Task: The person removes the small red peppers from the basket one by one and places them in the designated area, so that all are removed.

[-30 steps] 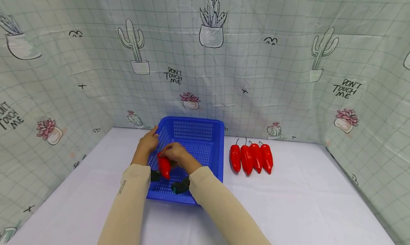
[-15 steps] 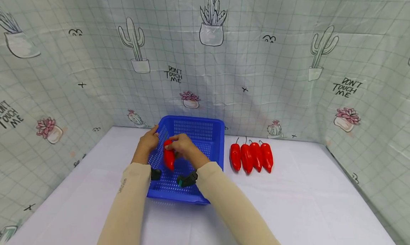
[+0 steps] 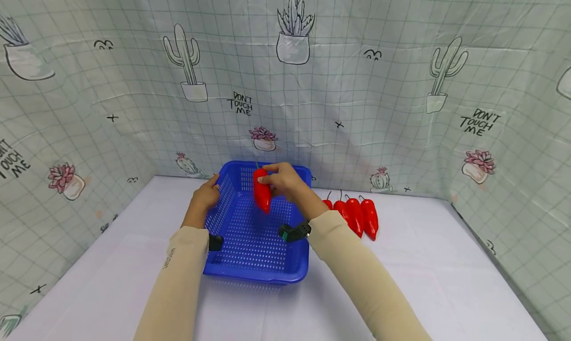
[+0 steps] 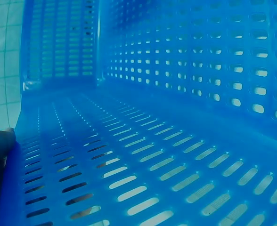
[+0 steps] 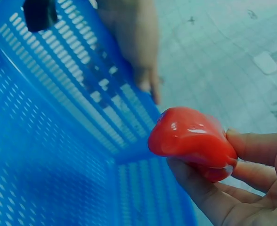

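Note:
A blue plastic basket point(image 3: 254, 276) with slotted walls and floor stands on the white table. At its left side my left hand point(image 3: 206, 197) holds the rim; in the right wrist view that hand point(image 5: 136, 42) shows blurred along the outside of the wall. My right hand point(image 3: 283, 178) pinches a red chili pepper point(image 3: 262, 190) between thumb and fingers, above the back part of the basket, its thin stem up and its tip down. Seen close in the right wrist view, the pepper point(image 5: 190, 139) is glossy and smooth.
Several more red chili peppers point(image 3: 369, 218) lie side by side on the table point(image 3: 428, 261) right of the basket, partly behind the right forearm. A patterned grid cloth point(image 3: 339, 93) hangs behind and at both sides. Black wrist cameras point(image 3: 294, 232) sit under the sleeves.
My right hand has carried the red chili pepper up and to the right, from the basket's left side to above its back part. The left hand keeps its place on the rim.

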{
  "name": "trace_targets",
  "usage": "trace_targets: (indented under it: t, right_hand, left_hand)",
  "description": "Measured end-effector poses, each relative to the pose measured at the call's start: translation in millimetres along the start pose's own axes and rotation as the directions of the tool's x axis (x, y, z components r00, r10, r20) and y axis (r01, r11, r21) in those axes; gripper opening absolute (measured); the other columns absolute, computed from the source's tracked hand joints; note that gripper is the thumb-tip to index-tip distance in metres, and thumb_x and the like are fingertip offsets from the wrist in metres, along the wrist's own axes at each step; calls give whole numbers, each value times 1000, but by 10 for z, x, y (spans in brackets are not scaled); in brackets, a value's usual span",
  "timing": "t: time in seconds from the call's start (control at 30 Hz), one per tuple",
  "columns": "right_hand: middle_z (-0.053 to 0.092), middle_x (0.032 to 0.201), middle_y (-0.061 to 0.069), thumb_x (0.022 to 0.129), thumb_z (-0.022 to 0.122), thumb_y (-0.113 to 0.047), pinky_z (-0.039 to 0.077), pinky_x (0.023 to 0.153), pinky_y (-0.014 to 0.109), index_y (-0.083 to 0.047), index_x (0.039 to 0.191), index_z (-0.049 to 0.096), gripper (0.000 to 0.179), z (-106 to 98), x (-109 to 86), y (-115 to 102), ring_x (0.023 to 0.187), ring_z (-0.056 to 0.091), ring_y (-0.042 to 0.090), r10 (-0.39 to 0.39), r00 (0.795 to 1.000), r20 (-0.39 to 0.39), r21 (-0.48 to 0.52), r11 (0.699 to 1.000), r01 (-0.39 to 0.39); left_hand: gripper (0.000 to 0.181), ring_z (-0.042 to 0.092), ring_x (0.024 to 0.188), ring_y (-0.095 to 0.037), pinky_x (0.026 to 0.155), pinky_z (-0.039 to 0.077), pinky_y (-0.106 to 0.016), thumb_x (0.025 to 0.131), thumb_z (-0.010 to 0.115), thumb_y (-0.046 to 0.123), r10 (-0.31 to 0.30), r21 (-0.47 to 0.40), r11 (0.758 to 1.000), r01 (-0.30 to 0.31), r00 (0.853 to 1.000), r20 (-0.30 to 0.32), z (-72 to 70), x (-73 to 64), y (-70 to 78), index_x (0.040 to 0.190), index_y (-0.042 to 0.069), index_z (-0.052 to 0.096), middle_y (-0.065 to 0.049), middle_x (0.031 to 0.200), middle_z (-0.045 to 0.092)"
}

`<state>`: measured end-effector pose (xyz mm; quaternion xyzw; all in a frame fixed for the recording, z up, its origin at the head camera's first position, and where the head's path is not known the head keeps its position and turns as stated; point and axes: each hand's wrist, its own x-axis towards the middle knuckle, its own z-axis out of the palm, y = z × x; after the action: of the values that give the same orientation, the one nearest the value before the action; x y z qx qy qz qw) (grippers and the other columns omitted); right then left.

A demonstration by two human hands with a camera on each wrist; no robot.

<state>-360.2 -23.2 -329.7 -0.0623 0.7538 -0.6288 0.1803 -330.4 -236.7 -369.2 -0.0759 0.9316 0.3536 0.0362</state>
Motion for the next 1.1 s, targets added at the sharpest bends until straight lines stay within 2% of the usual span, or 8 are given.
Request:
trace_targets:
  t: [0.23,0.5,0.67,0.83,0.93,1.1]
  right_hand:
    - [57,132,25,93,64,-2,55,91,46,-1,144,47,54,-375,-34,-46,109,65,37,-46,998,-47,-44,998,44]
    - [58,132,24,95,62,-6,56,89,43,-6,147,45,54,-804,-131,-13,102,68,33,-59,993,-101,-111,993,48]
    - [59,130,24,95,60,-4,58,84,39,-6,148,43,56,-1033,-205,80,86,69,21,-71,990,-119,-104,993,59]
    - [61,121,22,96,58,-4,60,72,28,-7,149,42,56,-1216,-214,280,72,67,10,-47,989,-140,-75,997,37]
    - [59,123,24,97,57,-5,60,70,26,-6,151,39,57,-1348,-213,380,72,66,9,-40,987,-153,-87,996,27]
    - [52,136,28,98,54,-7,59,84,35,-7,152,35,58,-1596,-267,465,85,66,15,-38,983,-179,-151,988,11]
  left_hand:
    - [52,24,141,-53,116,23,-61,106,22,15,3,2,1000,-3,1000,-3,6,-2,-9,157,8,16,-28,157,23]
    - [52,26,140,-53,116,24,-61,105,23,14,14,11,1000,-14,1000,-14,14,-8,-3,157,7,18,-29,156,25]
    - [52,26,140,-53,115,24,-61,105,22,14,16,26,1000,-16,1000,-9,-9,-10,-8,157,7,17,-29,156,24]
    - [52,26,140,-53,115,25,-61,105,23,14,3,27,1000,-3,1000,-8,10,-22,-28,157,7,17,-29,156,24]
    - [52,26,140,-53,115,25,-61,105,23,14,6,26,1000,-6,1000,-11,20,-23,-35,157,7,18,-29,156,25]
    - [52,26,140,-53,116,24,-60,105,22,14,18,26,1000,-17,1000,-18,10,-10,-16,157,7,17,-28,156,24]
